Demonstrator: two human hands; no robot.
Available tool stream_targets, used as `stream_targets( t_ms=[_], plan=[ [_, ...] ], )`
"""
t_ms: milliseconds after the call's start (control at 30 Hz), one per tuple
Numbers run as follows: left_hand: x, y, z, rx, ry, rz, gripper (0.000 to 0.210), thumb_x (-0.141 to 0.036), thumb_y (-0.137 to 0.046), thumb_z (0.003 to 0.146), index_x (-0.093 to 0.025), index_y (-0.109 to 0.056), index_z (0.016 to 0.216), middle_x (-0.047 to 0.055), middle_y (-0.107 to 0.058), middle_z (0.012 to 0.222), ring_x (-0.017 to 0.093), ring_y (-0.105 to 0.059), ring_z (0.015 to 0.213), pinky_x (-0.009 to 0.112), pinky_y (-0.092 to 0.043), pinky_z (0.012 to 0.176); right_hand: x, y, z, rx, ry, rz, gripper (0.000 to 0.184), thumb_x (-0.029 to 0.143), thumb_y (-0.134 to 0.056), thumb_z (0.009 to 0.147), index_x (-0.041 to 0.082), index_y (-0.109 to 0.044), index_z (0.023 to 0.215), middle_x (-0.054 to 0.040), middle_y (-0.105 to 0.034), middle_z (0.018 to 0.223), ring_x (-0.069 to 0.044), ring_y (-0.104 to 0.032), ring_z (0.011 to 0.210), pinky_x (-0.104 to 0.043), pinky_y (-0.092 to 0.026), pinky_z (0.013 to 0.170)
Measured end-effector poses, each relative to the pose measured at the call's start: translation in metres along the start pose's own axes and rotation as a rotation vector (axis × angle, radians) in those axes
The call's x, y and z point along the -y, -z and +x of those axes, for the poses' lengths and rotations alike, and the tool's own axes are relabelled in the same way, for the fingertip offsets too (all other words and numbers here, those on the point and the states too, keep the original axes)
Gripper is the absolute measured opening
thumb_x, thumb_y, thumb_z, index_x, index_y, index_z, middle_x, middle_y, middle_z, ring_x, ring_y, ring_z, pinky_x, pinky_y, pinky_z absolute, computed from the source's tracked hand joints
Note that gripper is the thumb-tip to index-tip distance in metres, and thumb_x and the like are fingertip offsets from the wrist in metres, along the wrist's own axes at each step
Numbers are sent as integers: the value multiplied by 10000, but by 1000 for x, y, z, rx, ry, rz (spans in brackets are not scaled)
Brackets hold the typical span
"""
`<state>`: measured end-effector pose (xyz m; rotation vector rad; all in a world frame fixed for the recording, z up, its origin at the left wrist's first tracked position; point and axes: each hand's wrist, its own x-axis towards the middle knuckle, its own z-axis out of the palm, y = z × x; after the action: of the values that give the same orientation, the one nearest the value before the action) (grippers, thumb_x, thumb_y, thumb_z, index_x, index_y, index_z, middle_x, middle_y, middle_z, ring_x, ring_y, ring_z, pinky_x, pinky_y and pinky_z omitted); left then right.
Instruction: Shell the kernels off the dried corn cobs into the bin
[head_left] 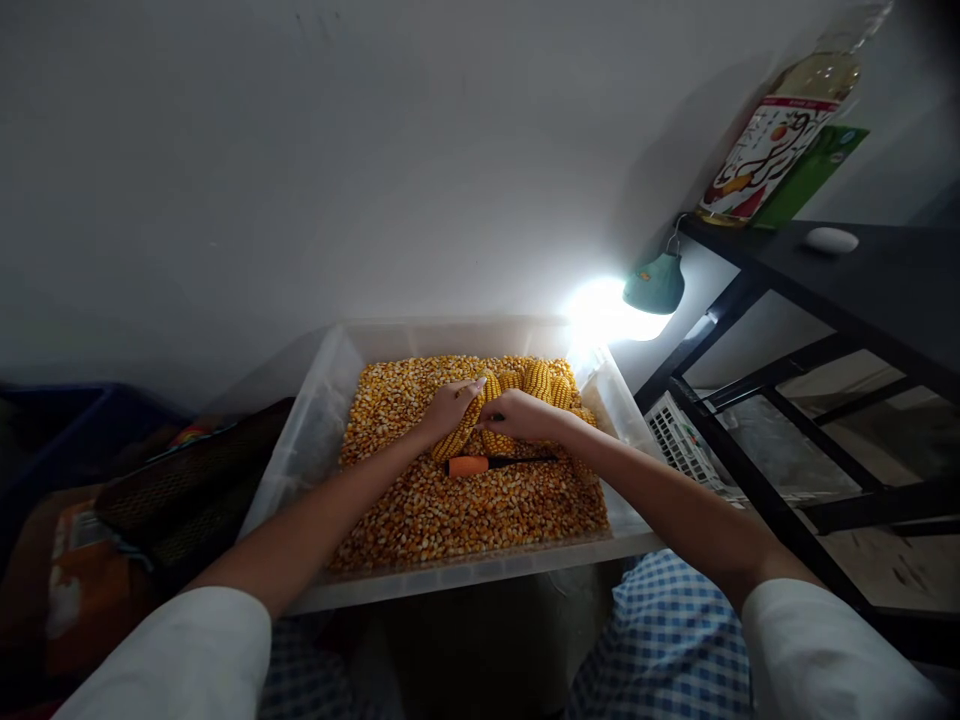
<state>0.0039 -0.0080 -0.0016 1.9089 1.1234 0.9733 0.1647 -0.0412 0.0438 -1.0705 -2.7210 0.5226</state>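
Note:
A yellow corn cob (453, 442) is tilted over loose kernels in a translucent plastic bin. My left hand (448, 408) is closed around its upper left side, with the thumb near the top end. On the cob's right side, my right hand (519, 413) is closed, its curled fingertips pressed against the cob; the inside of that hand is hidden. Several more corn cobs (537, 380) lie behind and beside my right hand. Just below the hands, a tool with an orange handle (468, 466) and a thin dark shaft rests on the corn kernels (450, 520).
The plastic bin (300, 440) stands against a pale wall. A lit green lamp (655, 284) hangs from a black shelf (885, 270) at right. That shelf holds a large bottle (780, 140) and a white rounded object (831, 240). A white basket (681, 438) sits below; a dark mesh bag (195, 490) is left.

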Motion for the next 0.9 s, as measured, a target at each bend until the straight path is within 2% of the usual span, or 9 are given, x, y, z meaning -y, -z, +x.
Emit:
stream_targets(
  t_ms=[200,467,633,767,900],
  plan=[
    [-6,1,-3,131,-37,109,375,-408,-324,788,-154,-493,570,-7,-530,592,129,-480,605,238,-367,622,-3,-1,1,33,34,66,218,255,-484,763,112,-647,732,17,-548,544,-51,-361,484,-176,-255,501],
    [-4,-1,0,165,-40,87,384,-398,-298,795,-151,-500,580,2,-560,644,132,-480,625,250,-373,657,-8,-1,5,54,49,134,223,254,-493,745,106,-659,729,17,-566,560,-49,-374,493,-175,-282,518],
    [-7,-1,-1,150,-7,57,364,-398,-321,783,-153,-542,628,10,-568,640,149,-503,669,256,-384,683,-2,-6,4,124,100,125,222,266,-512,731,105,-665,741,-10,-607,611,-59,-416,508,-175,-288,509],
    [-3,-1,1,85,18,28,352,-412,-337,779,-166,-532,621,17,-578,666,156,-523,747,254,-378,741,4,-5,2,67,51,-1,239,261,-483,754,105,-664,759,-33,-626,636,-67,-418,501,-188,-276,503],
    [7,0,5,-2,105,-12,345,-421,-342,767,-170,-528,621,14,-576,652,160,-527,787,259,-378,749,7,-1,1,32,-28,-62,239,254,-463,774,124,-661,807,-37,-639,690,-74,-448,535,-190,-279,524]
  ],
)
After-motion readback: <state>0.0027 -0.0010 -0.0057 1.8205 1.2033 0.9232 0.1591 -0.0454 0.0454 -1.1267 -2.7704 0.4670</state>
